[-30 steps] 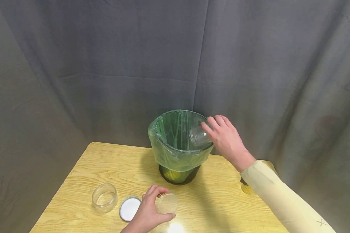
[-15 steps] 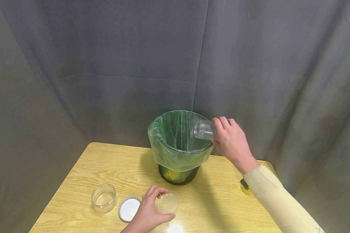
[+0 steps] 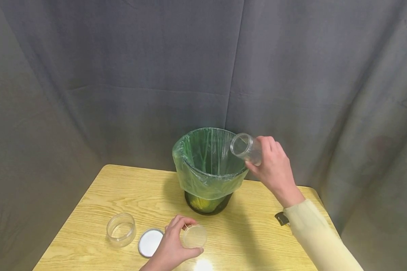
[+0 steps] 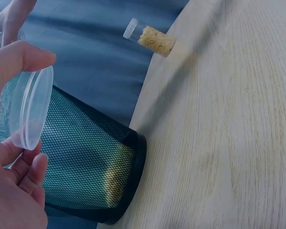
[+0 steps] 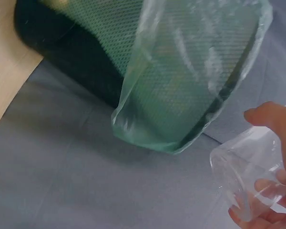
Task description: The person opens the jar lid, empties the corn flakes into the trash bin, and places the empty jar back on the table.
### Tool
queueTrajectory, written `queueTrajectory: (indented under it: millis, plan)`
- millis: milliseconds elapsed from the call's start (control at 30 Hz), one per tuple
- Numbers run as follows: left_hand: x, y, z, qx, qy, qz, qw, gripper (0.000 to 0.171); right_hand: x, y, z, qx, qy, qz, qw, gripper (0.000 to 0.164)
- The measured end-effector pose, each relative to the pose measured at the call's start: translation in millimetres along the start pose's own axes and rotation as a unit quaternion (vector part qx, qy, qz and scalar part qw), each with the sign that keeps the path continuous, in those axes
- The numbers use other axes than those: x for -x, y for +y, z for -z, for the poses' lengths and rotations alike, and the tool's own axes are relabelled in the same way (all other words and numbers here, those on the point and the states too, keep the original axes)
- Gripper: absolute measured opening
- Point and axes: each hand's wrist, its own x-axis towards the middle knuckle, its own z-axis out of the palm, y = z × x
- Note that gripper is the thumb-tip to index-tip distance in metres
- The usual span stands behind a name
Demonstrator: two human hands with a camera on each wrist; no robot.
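Observation:
My left hand (image 3: 171, 242) pinches a translucent round lid (image 3: 195, 236) by its edge, low over the table in front of the bin. My right hand (image 3: 274, 165) grips a clear jar (image 3: 253, 151) at the right rim of the bin. The jar's open mouth faces left and toward me in the head view, and nothing shows inside. Beneath it stands a mesh wastebasket (image 4: 90, 157) lined with a green plastic bag (image 3: 207, 186). In the right wrist view, the jar's clear base (image 5: 243, 176) shows between the fingers and thumb.
A clear, short round container (image 3: 121, 241) and a white disc with a grey rim (image 3: 150, 242) lie on the wooden table (image 3: 139, 188) at left. A capped tube of yellowish crumbs (image 4: 155, 40) stands on it too. A grey curtain (image 3: 149, 75) hangs behind.
My right hand has drawn the jar right, out from the bin's opening toward its rim, and turned its mouth upward toward me. My left hand and the lid have stayed still.

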Motion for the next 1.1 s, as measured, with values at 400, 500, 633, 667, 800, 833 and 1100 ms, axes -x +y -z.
queueTrajectory:
  millis: [400,500,633,667,800,833,1100]
  plan:
    - [0.4,0.4,-0.5,-0.005,0.003,0.004,1.0,0.061,16,-13,-8,-0.096,0.081,-0.062,0.99,0.069]
    - [0.2,1.1,-0.4,-0.003,0.001,0.006,1.0,0.061,22,-19,-11,-0.126,0.09,-0.09,0.984,0.072]
    - [-0.1,1.3,-0.7,-0.003,-0.001,0.007,1.0,0.061,29,-27,-13,-0.169,0.097,-0.135,0.972,0.072]
    - [-0.1,1.2,-0.8,-0.004,0.0,0.007,1.0,0.061,31,-29,-13,-0.176,0.098,-0.144,0.969,0.072]
    - [-0.4,1.0,-1.3,-0.007,-0.002,0.01,0.9999,0.061,39,-34,-14,-0.193,0.1,-0.162,0.963,0.071]
    - [-0.5,1.0,-1.3,-0.006,-0.002,0.011,0.9999,0.061,40,-36,-14,-0.196,0.1,-0.164,0.962,0.07]
    - [-0.9,0.2,-2.5,-0.005,-0.001,0.011,0.9999,0.06,56,-47,-10,-0.245,0.099,-0.185,0.947,0.067]
